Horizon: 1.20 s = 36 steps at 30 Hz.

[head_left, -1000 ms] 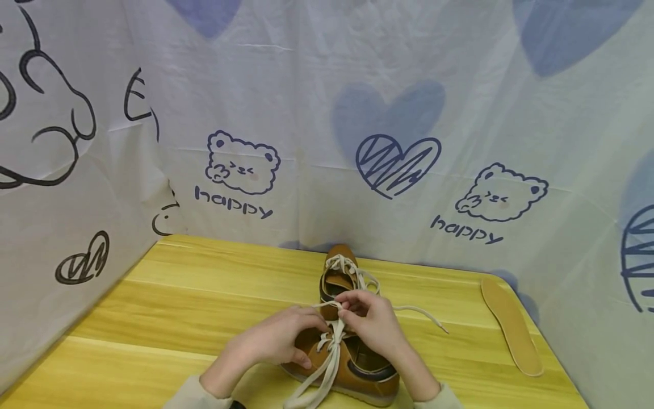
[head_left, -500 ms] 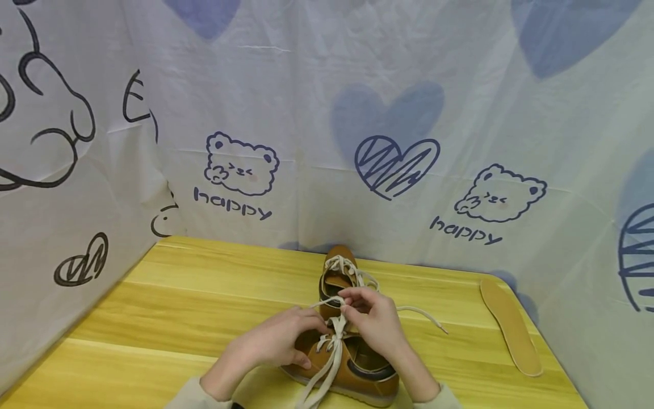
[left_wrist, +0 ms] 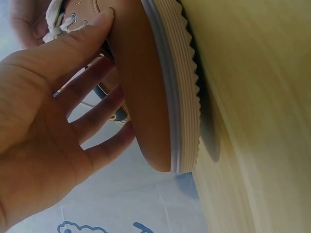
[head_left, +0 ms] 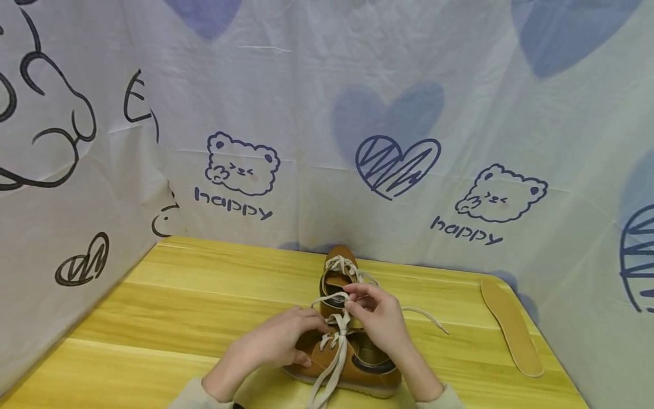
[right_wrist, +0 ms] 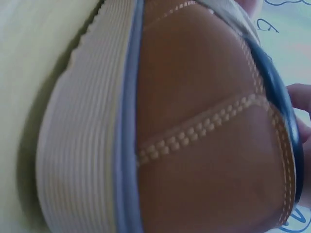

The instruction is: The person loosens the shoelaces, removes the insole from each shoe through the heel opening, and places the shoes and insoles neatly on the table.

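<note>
A brown leather shoe (head_left: 365, 378) lies sideways near the front of the table, toe to the left. My left hand (head_left: 278, 339) grips its toe end; in the left wrist view the thumb presses the upper of the shoe (left_wrist: 141, 92) and the fingers reach round its far side. Above the shoe, my right hand (head_left: 382, 319) pinches a loop of the cream shoelace (head_left: 341, 328) between thumb and forefinger. The lace is knotted over the tongue, and its long ends hang down the near side. The right wrist view is filled by the stitched heel (right_wrist: 209, 160) and ribbed sole (right_wrist: 82, 160).
A second brown shoe (head_left: 338, 253) stands behind, toe toward the back curtain (head_left: 306, 68), one lace end trailing right across the wooden table (head_left: 214, 284). A tan insole (head_left: 511, 329) lies by the table's right edge.
My right hand has drawn the pinched lace slightly up and to the right. The knot and near shoe have shifted a little right; my left hand has stayed at the toe.
</note>
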Available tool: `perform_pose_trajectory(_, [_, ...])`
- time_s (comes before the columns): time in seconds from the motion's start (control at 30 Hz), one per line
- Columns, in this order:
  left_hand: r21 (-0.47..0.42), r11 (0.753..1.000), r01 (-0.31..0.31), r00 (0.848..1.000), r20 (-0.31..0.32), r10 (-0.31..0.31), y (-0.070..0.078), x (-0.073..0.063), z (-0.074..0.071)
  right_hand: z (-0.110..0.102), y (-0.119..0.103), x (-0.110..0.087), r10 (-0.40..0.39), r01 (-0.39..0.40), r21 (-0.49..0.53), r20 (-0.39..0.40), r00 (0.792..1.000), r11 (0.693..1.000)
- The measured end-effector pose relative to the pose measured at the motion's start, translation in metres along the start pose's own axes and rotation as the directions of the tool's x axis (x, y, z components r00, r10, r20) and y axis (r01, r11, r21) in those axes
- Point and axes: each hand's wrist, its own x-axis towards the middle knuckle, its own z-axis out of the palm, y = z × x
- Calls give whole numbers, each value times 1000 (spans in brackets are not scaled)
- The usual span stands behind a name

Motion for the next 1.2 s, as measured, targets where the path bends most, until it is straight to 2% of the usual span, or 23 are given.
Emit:
perform_pose_trajectory(0.1, [-31, 1000, 2, 1000, 21, -2, -2, -1, -2, -2, 0, 1, 0, 1, -43, 34, 999, 999])
perform_pose_trajectory(0.17, [-59, 998, 9, 999, 36, -7, -4, -1, -4, -3, 1, 2, 2, 6, -106, 70, 998, 994])
perform_pose_trajectory(0.33, [-112, 993, 28, 998, 61, -21, -8, -3, -8, -4, 6, 1, 6, 36, -268, 153, 988, 963])
perform_pose_trajectory(0.47, [-133, 991, 30, 997, 70, -21, -9, -3, -9, -6, 8, 2, 12, 60, -314, 223, 975, 947])
perform_pose_trajectory(0.53, [-138, 990, 33, 997, 68, -23, -9, -3, -9, -10, 6, 3, 23, 66, -300, 283, 959, 952])
perform_pose_trajectory(0.73, [-127, 991, 50, 997, 57, -43, -10, -3, -7, -29, 6, 7, 36, 89, -248, 458, 888, 965])
perform_pose_trajectory(0.87, [-114, 993, 36, 999, 42, -31, -9, -3, -7, -38, 9, 7, 11, 143, -247, 532, 847, 958])
perform_pose_trajectory(0.93, [-110, 993, 33, 999, 39, -29, -9, -3, -7, -39, 10, 8, -2, 168, -252, 550, 835, 953])
perform_pose_trajectory(1.03, [-115, 993, 33, 999, 37, -29, -9, -3, -7, -39, 12, 8, -24, 200, -262, 552, 834, 944])
perform_pose_trajectory(1.2, [-124, 992, 36, 999, 41, -31, -9, -2, -8, -37, 12, 8, -69, 221, -257, 491, 868, 941])
